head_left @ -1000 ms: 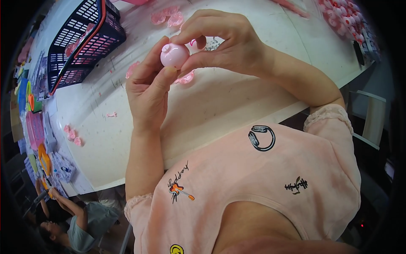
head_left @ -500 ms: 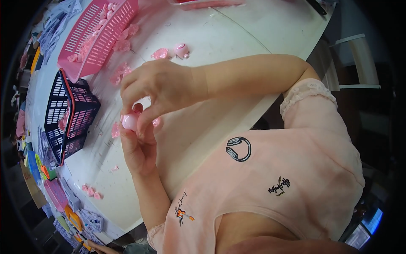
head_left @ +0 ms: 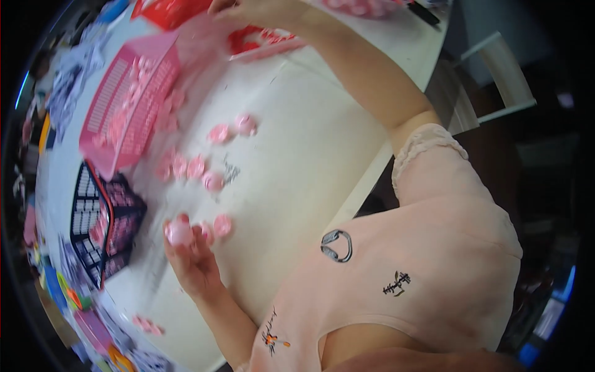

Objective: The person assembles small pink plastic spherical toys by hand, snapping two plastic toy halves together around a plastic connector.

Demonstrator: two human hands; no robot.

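Note:
My left hand point(head_left: 197, 263) is closed around a small, glossy pink ball point(head_left: 180, 233), which shows at the fingertips. Beside that hand, small pink pieces point(head_left: 222, 225) lie on the white table. My right hand point(head_left: 248, 11) is stretched to the far side, close to a tray of red things point(head_left: 263, 40). The top edge cuts it off and its fingers are blurred, so I cannot make out whether they hold anything. Between the hands lie a pink ball-like piece point(head_left: 246, 124), a flower-shaped pink piece point(head_left: 219, 134) and several similar pieces point(head_left: 180, 166).
At the left stand a pink slotted basket point(head_left: 170, 59) of pink pieces and a dark blue basket point(head_left: 124, 204). A red container point(head_left: 167, 11) and a heap of pink balls point(head_left: 362, 6) are at the back. A white-framed chair point(head_left: 505, 74) stands right of the table point(head_left: 297, 155).
My right hand has left the ball and swung to the far side. The ball stays in my left hand. The view has shifted, bringing more of the table's far side in.

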